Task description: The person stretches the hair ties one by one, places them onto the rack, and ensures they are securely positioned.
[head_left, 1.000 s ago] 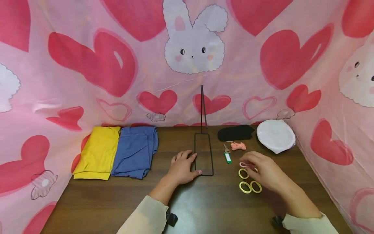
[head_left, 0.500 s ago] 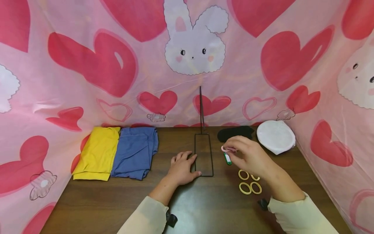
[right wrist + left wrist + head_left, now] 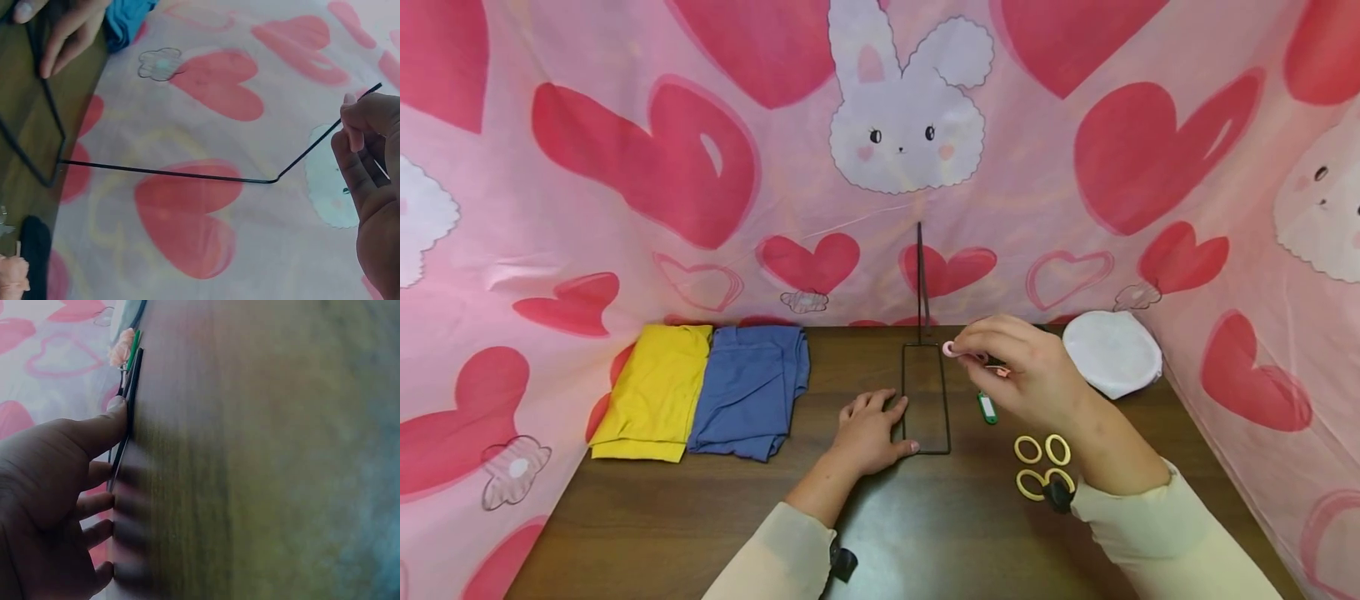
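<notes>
A black wire stand (image 3: 919, 283) has a rectangular base on the table and a tall upright at the back. My left hand (image 3: 868, 433) rests at the left side of the base, its fingers spread and its thumb on the near edge. In my right hand (image 3: 1032, 367), thumb and fingers pinch a small pink loop (image 3: 949, 349), held above the table to the right of the upright. In the right wrist view, that hand appears close to the stand's bent top arm (image 3: 306, 153); whether the loop touches the wire, I cannot tell.
Several yellow rings (image 3: 1018, 485) lie below my right forearm. A green key tag (image 3: 988, 407), a salmon cord bundle (image 3: 122, 349) and a black flat piece (image 3: 34, 256) lie nearby. A white pouch (image 3: 1112, 354) is back right; yellow cloth (image 3: 651, 392) and blue cloth (image 3: 748, 392) lie left.
My right hand has lifted the pink loop from beside the yellow rings and carried it left and away from me, toward the stand. My left hand stays in place.
</notes>
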{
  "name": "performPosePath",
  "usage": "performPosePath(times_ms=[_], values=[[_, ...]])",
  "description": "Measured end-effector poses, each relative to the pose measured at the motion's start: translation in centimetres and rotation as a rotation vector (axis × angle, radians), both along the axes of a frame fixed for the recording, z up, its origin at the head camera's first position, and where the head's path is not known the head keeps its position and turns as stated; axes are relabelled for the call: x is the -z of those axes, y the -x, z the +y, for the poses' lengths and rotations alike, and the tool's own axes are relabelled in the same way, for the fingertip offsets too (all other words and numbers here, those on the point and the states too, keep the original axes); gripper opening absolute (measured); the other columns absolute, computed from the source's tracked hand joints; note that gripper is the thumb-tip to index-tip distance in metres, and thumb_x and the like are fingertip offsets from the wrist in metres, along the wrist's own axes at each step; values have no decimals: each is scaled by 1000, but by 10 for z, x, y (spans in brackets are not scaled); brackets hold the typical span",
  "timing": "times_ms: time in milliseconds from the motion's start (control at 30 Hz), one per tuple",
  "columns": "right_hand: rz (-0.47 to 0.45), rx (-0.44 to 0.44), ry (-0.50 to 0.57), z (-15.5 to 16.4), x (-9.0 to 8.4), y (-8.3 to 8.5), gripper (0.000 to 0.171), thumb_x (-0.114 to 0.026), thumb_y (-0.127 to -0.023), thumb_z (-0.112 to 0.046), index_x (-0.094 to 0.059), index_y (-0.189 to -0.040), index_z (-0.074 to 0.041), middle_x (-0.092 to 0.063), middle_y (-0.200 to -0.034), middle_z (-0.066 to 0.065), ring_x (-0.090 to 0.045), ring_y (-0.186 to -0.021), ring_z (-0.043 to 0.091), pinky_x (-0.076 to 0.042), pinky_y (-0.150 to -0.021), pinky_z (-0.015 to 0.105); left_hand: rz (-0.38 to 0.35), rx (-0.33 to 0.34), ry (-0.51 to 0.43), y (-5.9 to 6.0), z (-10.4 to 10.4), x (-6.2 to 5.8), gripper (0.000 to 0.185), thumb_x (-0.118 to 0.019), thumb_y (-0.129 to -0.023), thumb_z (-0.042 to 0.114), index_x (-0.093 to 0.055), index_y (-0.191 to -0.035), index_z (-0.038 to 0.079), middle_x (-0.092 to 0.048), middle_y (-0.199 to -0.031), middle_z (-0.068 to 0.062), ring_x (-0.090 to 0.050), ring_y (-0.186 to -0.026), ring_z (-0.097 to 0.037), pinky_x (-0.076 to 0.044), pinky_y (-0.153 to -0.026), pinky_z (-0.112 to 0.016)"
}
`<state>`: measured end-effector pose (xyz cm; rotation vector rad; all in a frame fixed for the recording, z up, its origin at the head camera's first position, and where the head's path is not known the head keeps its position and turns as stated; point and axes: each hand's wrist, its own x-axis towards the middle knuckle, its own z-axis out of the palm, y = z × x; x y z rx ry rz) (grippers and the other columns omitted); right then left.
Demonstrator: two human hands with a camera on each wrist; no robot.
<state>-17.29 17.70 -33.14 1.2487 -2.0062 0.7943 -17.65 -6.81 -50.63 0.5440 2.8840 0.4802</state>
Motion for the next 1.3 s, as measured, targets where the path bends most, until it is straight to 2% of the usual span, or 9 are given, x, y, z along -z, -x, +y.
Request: performPosePath(times_ms=[300,500,600,867,967,1067,1167,1300], values=[[69,-38,47,-8,-24,-3,21,-76,-84,1,-80,-104,-6,-77,-103,2,-71,-95,20,-50,-95,21,-9,9,26,0,1,0,82,-66,-92,67,-46,-159,25,-36,-164,-5,-34,-146,-34,-29,-112,-63],[98,-126,130,-17,-34,-7,9,-71,-92,-3,-79,-97,-4,-77,-97,8,-71,-89,26,-51,-94,25,-13,7,32,0,2,0,82,-66,-91,67,-46,-159,26,-36,-164,-5,-34,-146,-35,-29,-113,-63],[105,-150,143,-21,-37,-8,10,-70,-97,-8,-79,-96,-4,-77,-96,9,-71,-89,27,-51,-93,26,-18,7,32,0,2,-1,81,-66,-92,67,-46,-159,26,-36,-164,-5,-35,-146,-35,-30,-112,-63],[125,-126,102,-26,-39,-7,19,-66,-103,-17,-79,-97,-6,-77,-96,6,-70,-90,26,-50,-93,28,-26,8,31,-1,2,-4,81,-66,-92,66,-46,-159,25,-36,-165,-5,-34,-147,-35,-29,-113,-63],[122,-113,86,-25,-37,-4,15,-67,-101,-14,-79,-97,-6,-77,-98,6,-70,-92,26,-50,-95,29,-29,6,27,-1,1,-4,81,-67,-92,66,-46,-159,25,-36,-165,-5,-34,-147,-35,-29,-113,-63],[112,-104,65,-24,-35,0,9,-71,-95,-5,-79,-99,-6,-77,-100,5,-70,-94,25,-50,-97,30,-28,6,28,-1,1,-3,81,-67,-92,65,-46,-159,25,-36,-165,-5,-34,-147,-35,-29,-113,-63],[105,-87,39,-23,-33,3,18,-75,-86,2,-79,-101,-7,-77,-102,4,-70,-96,24,-49,-98,29,-30,7,29,-1,1,-3,81,-67,-92,65,-45,-159,25,-35,-165,-5,-34,-147,-35,-29,-113,-63],[106,-42,19,-22,-29,9,22,-79,-82,5,-79,-100,-9,-77,-103,2,-71,-97,24,-50,-98,27,-33,10,30,-2,0,-5,81,-67,-92,65,-44,-160,25,-35,-166,-5,-33,-147,-35,-29,-113,-63]])
